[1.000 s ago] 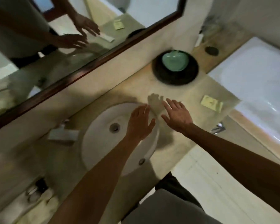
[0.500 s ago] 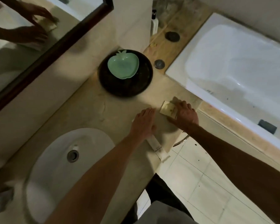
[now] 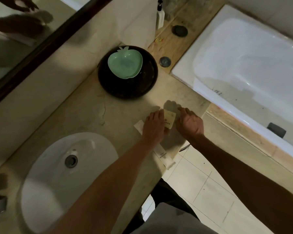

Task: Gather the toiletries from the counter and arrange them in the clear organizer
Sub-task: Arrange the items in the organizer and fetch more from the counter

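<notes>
A small yellow packet point(image 3: 169, 121) is near the counter's front right edge, between my two hands. My left hand point(image 3: 153, 128) grips it along its left side, thumb under its lower corner. My right hand point(image 3: 190, 123) hovers just right of the packet with its fingers loosely apart and holds nothing. A long white tube point(image 3: 164, 156) lies flat on the counter under my left wrist, its far end point(image 3: 139, 126) poking out left of the hand. I see no clear organizer in this view.
A black bowl point(image 3: 147, 85) holding a green apple-shaped dish point(image 3: 125, 65) sits behind my hands. The white sink basin point(image 3: 57, 174) is at the left and the bathtub point(image 3: 243, 61) at the right. A pump bottle point(image 3: 160, 16) stands at the back. A mirror point(image 3: 24, 22) hangs at the upper left.
The view swung right from the sink to the counter's end. My right hand reached the yellow packet, then came off it. The packet now sits in my left hand's fingers.
</notes>
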Demonstrator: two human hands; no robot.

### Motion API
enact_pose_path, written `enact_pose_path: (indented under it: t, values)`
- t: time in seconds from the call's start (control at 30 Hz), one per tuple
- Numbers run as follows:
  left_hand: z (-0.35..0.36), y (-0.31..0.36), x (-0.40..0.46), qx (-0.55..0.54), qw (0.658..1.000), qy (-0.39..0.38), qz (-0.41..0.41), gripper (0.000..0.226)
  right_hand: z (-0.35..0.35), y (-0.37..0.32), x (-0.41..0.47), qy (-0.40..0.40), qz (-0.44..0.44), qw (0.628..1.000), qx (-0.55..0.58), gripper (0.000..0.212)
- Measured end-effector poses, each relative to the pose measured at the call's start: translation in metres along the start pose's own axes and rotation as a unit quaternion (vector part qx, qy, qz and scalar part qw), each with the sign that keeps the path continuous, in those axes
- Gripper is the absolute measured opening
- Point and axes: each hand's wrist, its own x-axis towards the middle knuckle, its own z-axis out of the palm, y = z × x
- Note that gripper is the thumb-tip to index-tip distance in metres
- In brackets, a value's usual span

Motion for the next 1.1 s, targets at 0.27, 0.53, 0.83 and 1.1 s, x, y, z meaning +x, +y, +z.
enact_pose_path:
  t: [0.27, 0.53, 0.83, 1.1]
  values:
    - [0.000, 0.009, 0.025, 0.015, 0.998, -0.048, 0.037, 0.043, 0.012, 0.027, -0.033, 0.058, -0.083, 0.995, -0.006, 0.028]
    - [-0.062, -0.040, -0.011, 0.017, 0.997, 0.063, -0.039, 0.017, 0.023, 0.009, -0.040, 0.077, -0.182, 0.978, 0.070, 0.030]
    - [-0.042, -0.120, -0.118, 0.082, 0.983, -0.062, -0.150, 0.030, 0.033, -0.049, -0.005, -0.225, -0.542, 0.787, -0.192, 0.090]
    - [-0.024, -0.113, -0.140, -0.035, 0.993, -0.073, -0.091, 0.089, 0.042, -0.058, -0.045, -0.082, -0.238, 0.967, -0.044, 0.068]
